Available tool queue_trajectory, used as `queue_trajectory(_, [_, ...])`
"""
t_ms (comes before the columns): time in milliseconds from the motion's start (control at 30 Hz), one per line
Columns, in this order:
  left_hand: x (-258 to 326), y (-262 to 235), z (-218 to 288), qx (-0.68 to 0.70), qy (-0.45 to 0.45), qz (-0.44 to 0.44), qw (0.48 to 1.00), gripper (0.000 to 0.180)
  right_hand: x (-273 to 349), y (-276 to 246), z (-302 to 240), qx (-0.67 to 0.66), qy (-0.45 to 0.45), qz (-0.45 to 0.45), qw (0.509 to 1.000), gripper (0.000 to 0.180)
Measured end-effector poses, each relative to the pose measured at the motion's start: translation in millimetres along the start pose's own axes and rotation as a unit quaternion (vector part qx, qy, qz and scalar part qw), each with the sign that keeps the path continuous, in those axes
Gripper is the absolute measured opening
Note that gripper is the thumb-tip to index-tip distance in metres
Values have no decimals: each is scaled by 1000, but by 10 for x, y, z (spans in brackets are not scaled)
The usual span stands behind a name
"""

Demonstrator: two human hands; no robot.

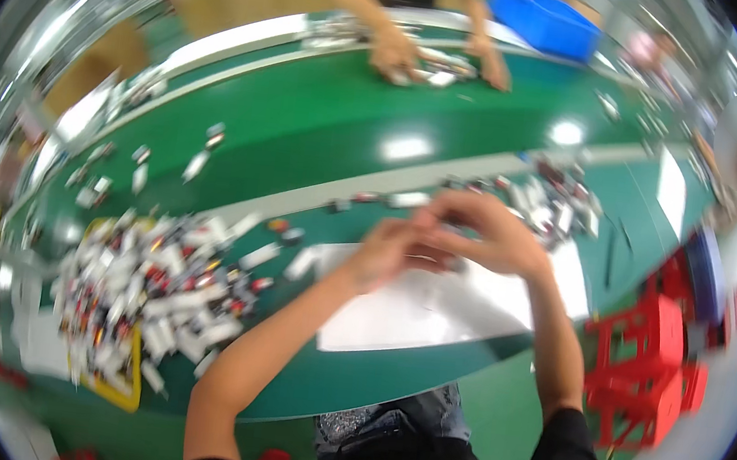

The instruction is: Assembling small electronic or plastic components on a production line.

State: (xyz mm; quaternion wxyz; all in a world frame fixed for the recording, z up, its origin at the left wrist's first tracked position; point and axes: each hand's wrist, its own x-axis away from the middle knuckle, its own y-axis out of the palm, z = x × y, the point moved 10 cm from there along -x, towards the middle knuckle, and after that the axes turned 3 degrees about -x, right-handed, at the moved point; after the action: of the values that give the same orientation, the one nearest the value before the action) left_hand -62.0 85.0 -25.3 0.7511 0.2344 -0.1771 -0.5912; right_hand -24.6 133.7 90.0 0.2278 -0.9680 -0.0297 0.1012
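**Two bare hands are hovering together over a white sheet**

At the centre of the frame, the left hand (384, 254) and the right hand (487, 232) are touching or nearly touching, their fingers bending inward above a glossy white sheet (431, 319). Motion is blurring the fingertips, so I cannot tell whether either hand is pinching anything. The sheet is lying just below them on a dark green worktop (298, 389).

Small white-and-dark parts (190, 306) are heaping up at the lower left, spilling over a yellow tray (137, 367). A second heap of similar parts (560, 203) is sitting right of centre, near the right hand, and a single white piece (408, 200) is lying just beyond the fingers.

Across the upper half, a green belt (309, 107) is running from side to side. At the top, a co-worker's hands (394, 51) are reaching among more parts, while a blue bin (541, 22) is standing at the upper right. Red stools (659, 332) are standing at the right edge.
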Motion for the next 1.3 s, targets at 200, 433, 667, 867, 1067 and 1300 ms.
queue_trajectory(200, [-99,-85,-41,-46,45,37,997,34,186,-279,527,-107,-2,166,980,25])
queue_trajectory(433, [-27,81,-20,-42,39,43,997,37,160,-190,641,-91,57,215,971,32])
queue_trajectory(667, [99,-482,305,-7,154,202,967,24,22,160,779,-125,65,139,980,57])
queue_trajectory(867, [4,-460,335,-144,181,240,943,30,188,-161,563,67,48,250,965,29])
queue_trajectory(1067, [97,-452,366,-123,184,235,947,33,148,-81,376,119,-12,277,953,11])
queue_trajectory(1300, [120,-295,380,-140,176,227,948,34,170,-49,341,166,-85,262,947,13])
